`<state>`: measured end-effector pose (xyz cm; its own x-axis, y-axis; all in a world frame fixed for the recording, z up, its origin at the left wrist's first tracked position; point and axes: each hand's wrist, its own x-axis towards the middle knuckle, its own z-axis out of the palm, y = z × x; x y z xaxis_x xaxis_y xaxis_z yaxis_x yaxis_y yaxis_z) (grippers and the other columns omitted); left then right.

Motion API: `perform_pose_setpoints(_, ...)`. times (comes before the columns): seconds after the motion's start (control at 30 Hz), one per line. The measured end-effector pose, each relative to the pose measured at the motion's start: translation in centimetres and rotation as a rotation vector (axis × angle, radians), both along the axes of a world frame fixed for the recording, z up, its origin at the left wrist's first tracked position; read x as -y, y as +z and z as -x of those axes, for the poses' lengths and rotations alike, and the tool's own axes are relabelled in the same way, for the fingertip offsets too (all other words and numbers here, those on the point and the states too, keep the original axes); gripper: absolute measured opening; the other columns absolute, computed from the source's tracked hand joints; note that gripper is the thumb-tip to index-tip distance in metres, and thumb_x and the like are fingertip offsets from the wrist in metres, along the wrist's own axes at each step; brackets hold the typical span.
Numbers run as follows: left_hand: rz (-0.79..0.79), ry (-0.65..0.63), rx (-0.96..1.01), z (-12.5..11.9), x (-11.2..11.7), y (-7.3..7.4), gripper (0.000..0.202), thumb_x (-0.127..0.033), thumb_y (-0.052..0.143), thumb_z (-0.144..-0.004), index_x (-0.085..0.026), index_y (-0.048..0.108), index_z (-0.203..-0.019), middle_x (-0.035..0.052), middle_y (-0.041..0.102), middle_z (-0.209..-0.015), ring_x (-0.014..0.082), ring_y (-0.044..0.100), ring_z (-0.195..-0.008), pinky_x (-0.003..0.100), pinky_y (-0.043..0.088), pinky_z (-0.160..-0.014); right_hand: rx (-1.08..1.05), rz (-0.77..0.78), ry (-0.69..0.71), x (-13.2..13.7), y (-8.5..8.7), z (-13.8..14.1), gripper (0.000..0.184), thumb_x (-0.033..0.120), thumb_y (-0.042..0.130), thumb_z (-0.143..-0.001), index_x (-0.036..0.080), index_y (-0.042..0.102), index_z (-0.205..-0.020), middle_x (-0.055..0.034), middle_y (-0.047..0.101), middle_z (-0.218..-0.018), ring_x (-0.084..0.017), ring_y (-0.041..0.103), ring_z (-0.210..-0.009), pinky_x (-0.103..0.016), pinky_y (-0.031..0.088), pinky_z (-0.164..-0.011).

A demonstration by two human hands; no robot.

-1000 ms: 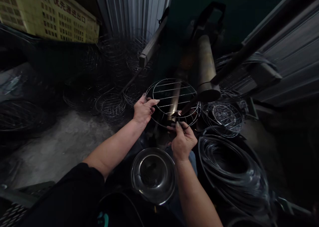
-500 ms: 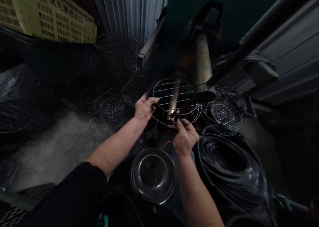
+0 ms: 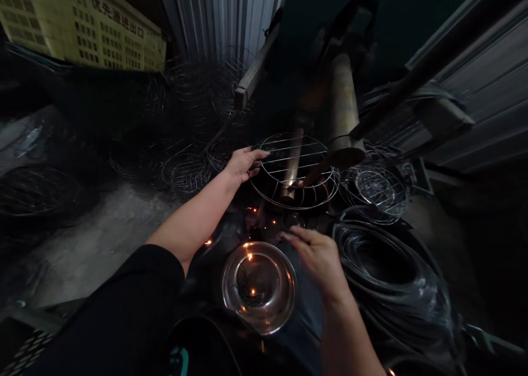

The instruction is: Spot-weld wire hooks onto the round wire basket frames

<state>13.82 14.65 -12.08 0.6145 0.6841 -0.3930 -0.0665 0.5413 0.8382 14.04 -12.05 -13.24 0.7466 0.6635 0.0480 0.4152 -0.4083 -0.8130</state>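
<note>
My left hand point(image 3: 243, 164) grips the left rim of a round wire rack point(image 3: 270, 184), thumb on top. The rack has parallel bars inside a ring, with a second, larger ring below. It sits between a thick upper metal cylinder point(image 3: 345, 103) and a lower brass-coloured rod point(image 3: 294, 156), whose tips meet near its front edge. My right hand point(image 3: 319, 255) is apart from the rack, lower and to the right. Its fingertips are drawn together and slightly blurred; anything between them is too small to make out. Left of it stands a shiny metal bowl point(image 3: 259, 288), with orange sparks around it.
On the right lies a big coil of wire point(image 3: 375, 266), with more round wire racks point(image 3: 377, 191) behind it. Further racks point(image 3: 187, 172) lie on the left. A yellow plastic crate point(image 3: 86, 26) stands back left. A dark bar point(image 3: 437, 62) slants across the upper right.
My right hand has let go of the rack's front edge and moved down toward the bowl. Orange sparks have appeared. My left hand keeps its hold, and the view has shifted slightly.
</note>
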Motion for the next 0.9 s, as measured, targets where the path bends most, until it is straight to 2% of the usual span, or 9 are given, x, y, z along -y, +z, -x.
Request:
perform_pose_setpoints(0.1,-0.052,0.004,-0.026,0.9,0.5,0.2,0.032,-0.015,0.077,-0.047,-0.017,0.055,-0.070,-0.0022,0.055,-0.062,0.0085,0.051,-0.053,0.020,0.038,-0.047,0.033,0.160,0.104,0.7,0.2,0.5,0.018,0.029,0.061,-0.075,0.025,0.078,-0.079,-0.0033,0.072,-0.076,-0.018,0.066,-0.072,-0.029,0.051,-0.071)
perform_pose_setpoints(0.23,-0.040,0.122,0.037,2.9,2.6,0.2,0.036,-0.018,0.078,-0.047,-0.018,0.054,-0.075,-0.0050,0.052,-0.061,0.0066,0.050,-0.054,0.018,0.036,-0.048,-0.236,-0.025,0.125,0.4,0.4,0.7,0.030,0.026,0.065,-0.069,0.023,0.076,-0.096,-0.0048,0.074,-0.090,-0.020,0.069,-0.084,-0.031,0.053,-0.077)
perform_pose_setpoints(0.3,-0.022,0.142,0.061,3.5,3.5,0.3,0.040,-0.019,0.079,-0.046,-0.018,0.054,-0.078,-0.0057,0.052,-0.062,0.0057,0.049,-0.053,0.018,0.035,-0.047,-0.411,-0.153,0.067,-0.2,0.7,0.7,0.033,0.030,0.069,-0.066,0.020,0.075,-0.097,-0.0052,0.074,-0.082,-0.020,0.070,-0.074,-0.030,0.054,-0.066)
perform_pose_setpoints(0.37,-0.022,0.162,0.080,3.8,4.2,0.5,0.042,-0.019,0.079,-0.046,-0.018,0.054,-0.080,-0.0065,0.051,-0.063,0.0047,0.048,-0.052,0.018,0.034,-0.047,-0.471,-0.228,-0.067,-0.8,1.1,0.6,0.032,0.035,0.073,-0.064,0.016,0.075,-0.090,-0.0039,0.071,-0.068,-0.018,0.066,-0.057,-0.027,0.049,-0.051)
perform_pose_setpoints(0.5,-0.069,0.186,0.129,3.8,5.0,0.8,0.045,-0.020,0.079,-0.046,-0.018,0.054,-0.083,-0.0074,0.050,-0.065,0.0040,0.046,-0.049,0.018,0.032,-0.044,-0.201,-0.241,-0.300,-2.1,1.9,-0.3,0.027,0.036,0.072,-0.068,0.015,0.076,-0.083,0.0003,0.065,-0.054,-0.015,0.059,-0.047,-0.025,0.044,-0.048)
perform_pose_setpoints(0.63,-0.107,0.184,0.172,3.6,5.4,0.8,0.046,-0.021,0.081,-0.044,-0.018,0.054,-0.080,-0.0080,0.048,-0.065,0.0038,0.046,-0.050,0.018,0.031,-0.043,-0.021,-0.200,-0.331,-3.7,2.1,-1.4,0.026,0.035,0.064,-0.073,0.016,0.076,-0.086,-0.0010,0.067,-0.056,-0.016,0.061,-0.049,-0.025,0.046,-0.050)
perform_pose_setpoints(0.73,-0.104,0.197,0.187,3.3,5.3,0.8,0.048,-0.022,0.082,-0.043,-0.019,0.054,-0.082,-0.0082,0.047,-0.066,0.0038,0.045,-0.051,0.017,0.030,-0.042,-0.190,-0.278,-0.332,-4.9,1.7,-1.8,0.031,0.035,0.065,-0.070,0.014,0.075,-0.090,-0.0015,0.067,-0.055,-0.014,0.056,-0.041,-0.024,0.044,-0.042)
perform_pose_setpoints(0.83,-0.095,0.204,0.186,3.2,5.2,0.7,0.047,-0.021,0.082,-0.043,-0.019,0.054,-0.081,-0.0082,0.047,-0.067,0.0036,0.045,-0.051,0.017,0.030,-0.042,-0.398,-0.478,-0.363,-5.5,0.9,-1.5,0.033,0.035,0.072,-0.065,0.011,0.074,-0.089,-0.0024,0.069,-0.058,-0.012,0.056,-0.040,-0.022,0.043,-0.038)
perform_pose_setpoints(0.9,-0.093,0.200,0.178,3.1,5.1,0.7,0.045,-0.021,0.081,-0.044,-0.018,0.053,-0.078,-0.0081,0.047,-0.067,0.0032,0.045,-0.052,0.017,0.030,-0.042,-0.426,-0.572,-0.411,-5.7,0.3,-1.1,0.030,0.033,0.075,-0.064,0.012,0.073,-0.084,-0.0019,0.068,-0.058,-0.012,0.057,-0.041,-0.021,0.043,-0.038)
